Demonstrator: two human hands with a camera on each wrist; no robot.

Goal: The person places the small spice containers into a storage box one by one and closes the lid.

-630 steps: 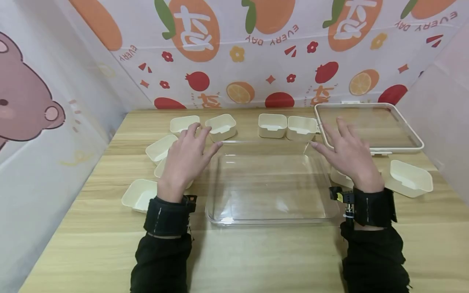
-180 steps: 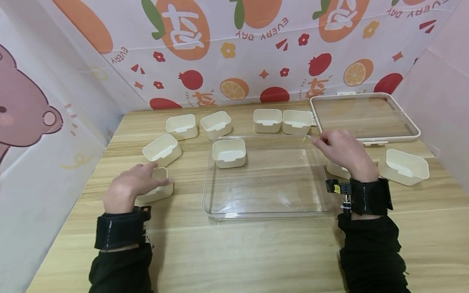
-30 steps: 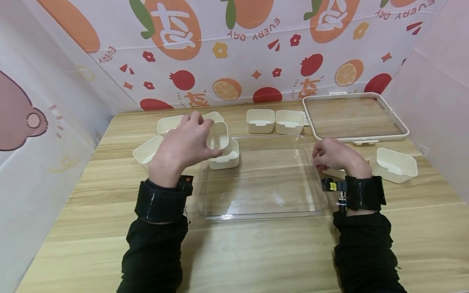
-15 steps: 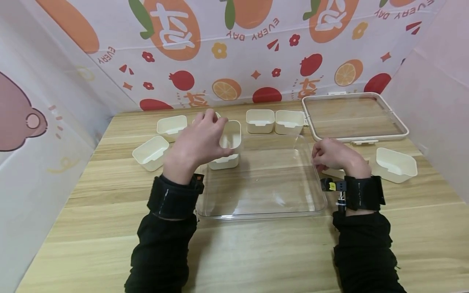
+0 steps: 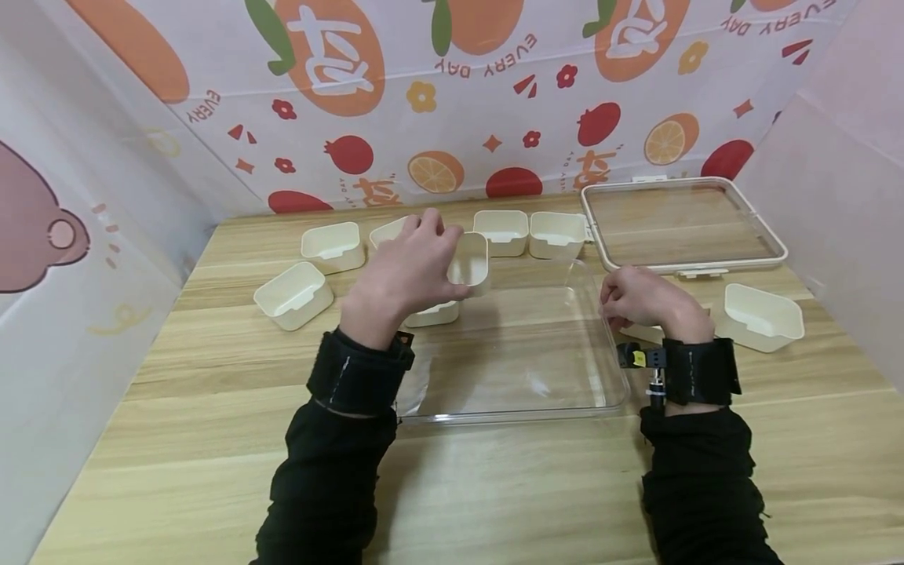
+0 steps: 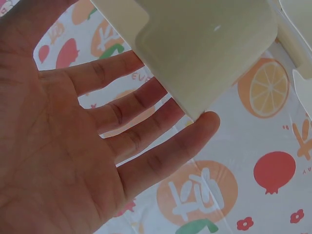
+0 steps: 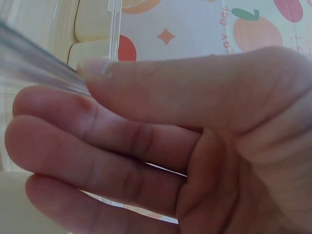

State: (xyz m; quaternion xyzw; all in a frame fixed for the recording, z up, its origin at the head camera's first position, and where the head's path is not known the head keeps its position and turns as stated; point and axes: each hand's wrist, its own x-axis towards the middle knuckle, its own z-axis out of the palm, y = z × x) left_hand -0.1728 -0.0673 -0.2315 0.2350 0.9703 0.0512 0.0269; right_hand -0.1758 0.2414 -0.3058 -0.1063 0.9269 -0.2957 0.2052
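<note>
My left hand [image 5: 406, 275] holds a small cream plastic bin [image 5: 472, 260] by its left side, above the back part of a clear plastic storage box [image 5: 544, 369]. In the left wrist view, several fingertips touch the edge of that bin [image 6: 214, 53]. Inside the box at its back left stands another cream bin [image 5: 432, 315], partly hidden by my left hand. My right hand [image 5: 653, 302] pinches the box's right rim between thumb and fingers. The right wrist view has the thumb [image 7: 161, 90] laid against the clear wall [image 7: 44, 58].
More cream bins stand on the wooden table [image 5: 212, 439]: a bin [image 5: 293, 297] at the left, several along the back such as the bin [image 5: 501, 233], and a bin [image 5: 763, 318] at the right. A clear lid with a white frame [image 5: 681, 263] lies at the back right.
Since the earliest frame a bin has come to stand in the box. My left hand has lifted another from the left and moves it rightward over the box. The right hand keeps to the rim.
</note>
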